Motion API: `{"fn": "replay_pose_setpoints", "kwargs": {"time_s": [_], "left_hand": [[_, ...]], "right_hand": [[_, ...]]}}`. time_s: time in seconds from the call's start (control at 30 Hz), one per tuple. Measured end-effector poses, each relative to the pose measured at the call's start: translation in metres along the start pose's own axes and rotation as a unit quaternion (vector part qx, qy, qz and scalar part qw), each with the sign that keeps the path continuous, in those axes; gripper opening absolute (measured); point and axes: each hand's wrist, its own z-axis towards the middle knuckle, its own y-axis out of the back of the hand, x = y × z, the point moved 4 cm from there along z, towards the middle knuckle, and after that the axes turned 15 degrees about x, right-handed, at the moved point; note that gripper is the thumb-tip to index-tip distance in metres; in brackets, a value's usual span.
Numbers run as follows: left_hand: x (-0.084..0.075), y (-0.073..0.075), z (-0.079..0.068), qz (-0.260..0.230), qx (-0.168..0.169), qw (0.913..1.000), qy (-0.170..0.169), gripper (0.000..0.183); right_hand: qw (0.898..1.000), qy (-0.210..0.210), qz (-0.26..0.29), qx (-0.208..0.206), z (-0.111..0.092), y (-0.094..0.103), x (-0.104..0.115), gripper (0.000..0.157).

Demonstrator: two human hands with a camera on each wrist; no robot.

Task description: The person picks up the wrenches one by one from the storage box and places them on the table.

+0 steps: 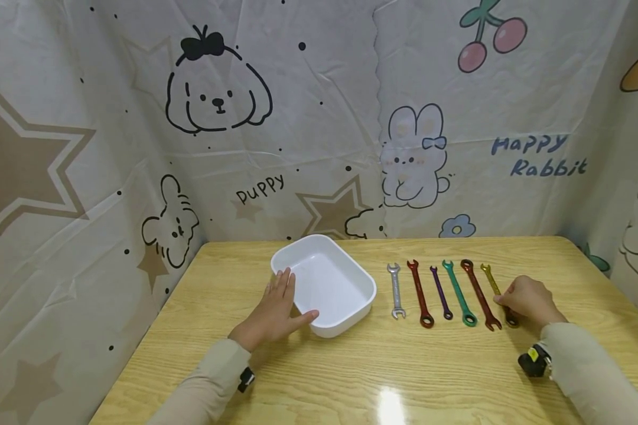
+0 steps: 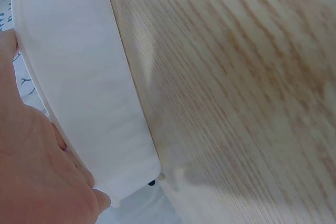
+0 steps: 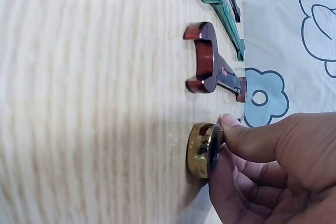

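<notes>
A white plastic tray point(image 1: 324, 283) stands on the table, its inside bare. My left hand point(image 1: 276, 310) rests on its near left rim with fingers spread and fairly straight; the left wrist view shows the hand point(image 2: 42, 166) along the rim above the outer wall. At the right end of a row of wrenches, my right hand point(image 1: 526, 298) pinches a gold combination wrench point(image 1: 490, 278) by its shaft. In the right wrist view, thumb and index finger meet just behind the wrench's ring end point(image 3: 199, 150), which is on or very near the table. The hand hides part of the shaft.
Left of the gold wrench lie a dark red wrench point(image 1: 478, 292), a green one point(image 1: 459, 292), a small purple one point(image 1: 441, 293), a red one point(image 1: 420, 292) and a silver open-ended one point(image 1: 396, 291). A printed cloth point(image 1: 319, 136) hangs behind the wooden table point(image 1: 329, 378).
</notes>
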Motion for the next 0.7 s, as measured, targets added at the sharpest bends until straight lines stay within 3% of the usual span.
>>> {"fn": "replay_pose_setpoints", "kwargs": {"time_s": [0.37, 0.7], "left_hand": [[0.0019, -0.0010, -0.0001, -0.004, 0.000, 1.0000, -0.003, 0.106], [0.0039, -0.0001, 0.0029, -0.006, 0.003, 1.0000, -0.002, 0.107]], "right_hand": [[1.000, 0.005, 0.022, 0.009, 0.0013, -0.0035, -0.0043, 0.035], [0.999, 0.023, 0.047, -0.007, -0.0011, -0.0021, -0.0069, 0.034]]}}
